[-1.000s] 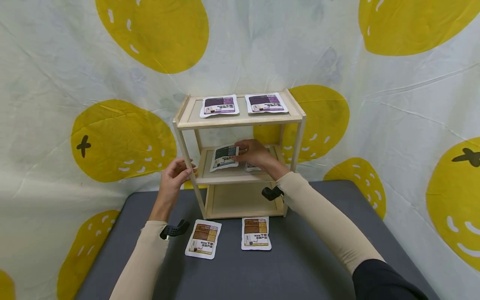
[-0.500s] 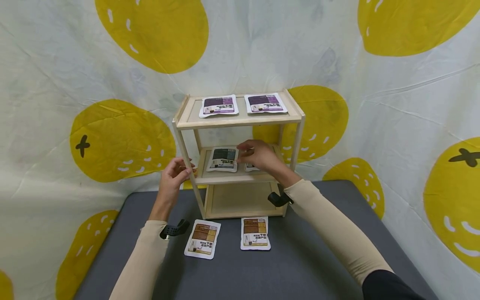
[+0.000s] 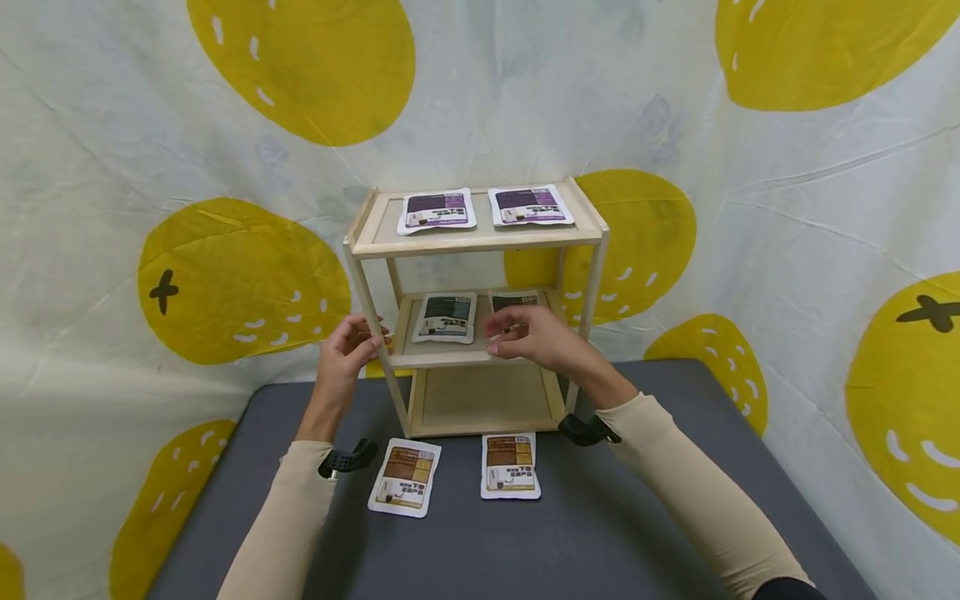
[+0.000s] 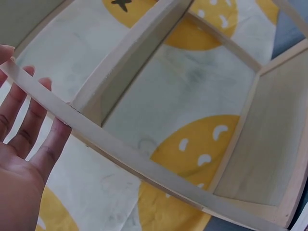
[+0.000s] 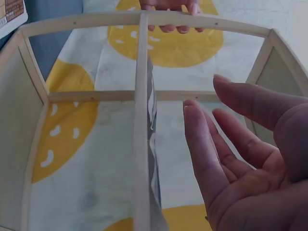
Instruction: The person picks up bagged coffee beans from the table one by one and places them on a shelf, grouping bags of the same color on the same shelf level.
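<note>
We are seeing two brown packets (image 3: 405, 477) lying on the desk (image 3: 600, 533) at 6 o'clock of the upright wooden shelf (image 3: 474, 242); left hand (image 3: 347, 348) gripping its post, right hand (image 3: 534, 335) hovering relaxed, holding nothing.

Pale wood, glossy packets, cloth all round

The shelf (image 3: 476, 242) is bare, unpainted wood, smooth and matt. The packets (image 3: 446, 317) look like glossy printed plastic with white edges. The table (image 3: 525, 542) has a matt grey top, the backdrop (image 3: 787, 208) is creased printed cloth, and the sleeves (image 3: 697, 492) are soft beige knit.
</note>
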A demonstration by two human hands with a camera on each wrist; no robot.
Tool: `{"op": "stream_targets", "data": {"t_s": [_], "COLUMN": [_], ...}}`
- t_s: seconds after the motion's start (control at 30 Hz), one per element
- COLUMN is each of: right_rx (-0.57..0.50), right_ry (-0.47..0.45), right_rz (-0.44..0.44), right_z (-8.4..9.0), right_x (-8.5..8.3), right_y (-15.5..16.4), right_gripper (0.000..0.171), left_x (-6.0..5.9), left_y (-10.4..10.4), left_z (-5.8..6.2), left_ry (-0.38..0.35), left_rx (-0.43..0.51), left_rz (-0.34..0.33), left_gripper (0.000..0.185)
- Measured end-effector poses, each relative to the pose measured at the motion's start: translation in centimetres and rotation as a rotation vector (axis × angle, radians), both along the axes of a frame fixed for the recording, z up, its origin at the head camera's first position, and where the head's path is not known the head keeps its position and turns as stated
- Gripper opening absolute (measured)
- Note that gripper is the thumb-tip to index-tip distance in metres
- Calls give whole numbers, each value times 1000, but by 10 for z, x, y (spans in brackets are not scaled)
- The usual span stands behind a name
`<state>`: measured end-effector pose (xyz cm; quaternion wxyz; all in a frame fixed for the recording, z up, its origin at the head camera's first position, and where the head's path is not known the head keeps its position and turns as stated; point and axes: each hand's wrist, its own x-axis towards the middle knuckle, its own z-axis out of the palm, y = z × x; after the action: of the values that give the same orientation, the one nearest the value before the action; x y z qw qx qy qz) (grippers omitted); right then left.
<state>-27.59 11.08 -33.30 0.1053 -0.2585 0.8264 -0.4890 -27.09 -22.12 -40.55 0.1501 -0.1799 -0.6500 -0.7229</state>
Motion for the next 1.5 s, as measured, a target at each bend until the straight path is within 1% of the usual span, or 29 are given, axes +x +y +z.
{"op": "stream_targets", "data": {"t_s": [0.17,0.27,0.37,0.53,0.63,0.77,0.83,0.9,0.97,1.13,1.23,1.37,1.5], "right_rx": [-65,-77,-65,-48,-40,-30,-30,-25,-23,-16,-40,-22,3], "right_ry": [-45,-52,-73,-109,-142,-176,-193,-196,-201,-169,-165,-126,-87], "right_rz": [88,137,161,182,165,112,85,64,42,5,-8,-62,-120], "right_z": [-9,-16,-26,-49,-63,-84,-95,-107,-117,-139,-151,-168,-182], "right_x": [11,18,25,33,37,39,39,38,38,38,37,36,38], "right_y": [9,14,20,27,30,34,36,38,40,45,49,51,51], "right_gripper": [46,47,46,44,45,46,45,45,46,48,49,49,48], "left_x": [0,0,0,1,1,2,2,2,2,1,2,3,3], "left_y": [0,0,0,0,0,0,0,0,0,0,0,1,1], "left_z": [1,1,0,0,0,0,0,0,0,-1,-1,0,0], "left_ry": [1,1,2,3,4,6,5,2,1,0,-4,-7,-5], "left_rx": [-1,-6,-14,-19,-25,-28,-30,-32,-32,-36,-37,-34,-34], "left_rz": [1,3,5,7,9,10,11,12,12,13,15,19,19], "left_gripper": [40,39,39,32,31,32,30,28,30,39,34,28,32]}}
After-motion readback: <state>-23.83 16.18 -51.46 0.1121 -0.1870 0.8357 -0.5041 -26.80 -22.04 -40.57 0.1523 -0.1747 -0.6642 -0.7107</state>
